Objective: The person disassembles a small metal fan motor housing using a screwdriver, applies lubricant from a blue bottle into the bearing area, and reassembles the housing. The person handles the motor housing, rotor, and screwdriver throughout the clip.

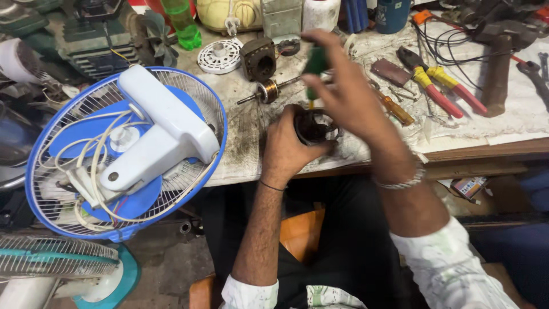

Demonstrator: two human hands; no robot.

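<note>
Left hand (286,146) gripping half-hidden motor housing (313,127) — screwdriver (314,67) blurred

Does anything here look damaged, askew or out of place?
Yes: the blue fan lies face-down and tilted off the bench edge, white wires loose across its grille. The rotor lies bare on the bench. The left hand grips a dark housing; the right hand holds a green-handled screwdriver.
</note>
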